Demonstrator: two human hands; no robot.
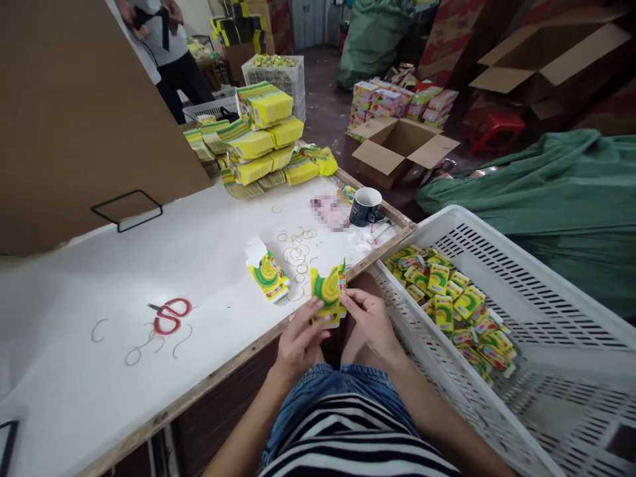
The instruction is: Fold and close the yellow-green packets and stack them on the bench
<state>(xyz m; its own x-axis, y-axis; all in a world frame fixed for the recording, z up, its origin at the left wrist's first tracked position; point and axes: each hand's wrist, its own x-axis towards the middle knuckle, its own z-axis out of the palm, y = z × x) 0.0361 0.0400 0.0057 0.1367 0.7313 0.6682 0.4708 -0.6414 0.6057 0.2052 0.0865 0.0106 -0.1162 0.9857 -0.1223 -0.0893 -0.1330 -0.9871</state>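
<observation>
Gripping a small yellow-and-green printed cardboard carton (328, 293) upright between both hands, just above the lap at the near edge of the white-topped, wood-rimmed bench (149, 265). With the left hand (299, 339) closed on the carton's left side and the right hand (371, 318) pinching its right edge, fingers of both pressed onto the card. Looks like forming or filling this one carton, top flaps up and open. Calls next, probably, for a steady pinch from both sides to hold the thin card square.

Just to the right, a large white slotted plastic crate (517, 278), with small yellow-green sachets (447, 308) heaped at the end beside the bench corner. On the bench beyond the hands, a second matching carton (267, 273) lying flap-open beside loose tan rubber bands (297, 252); red-handled scissors (169, 316) well to the left. Farther on, a dark blue mug (366, 205), contents hidden. Beyond that, stacked flat yellow cartons (263, 136) and, on the floor, an open brown cardboard box (397, 149) showing only its brown inside.
</observation>
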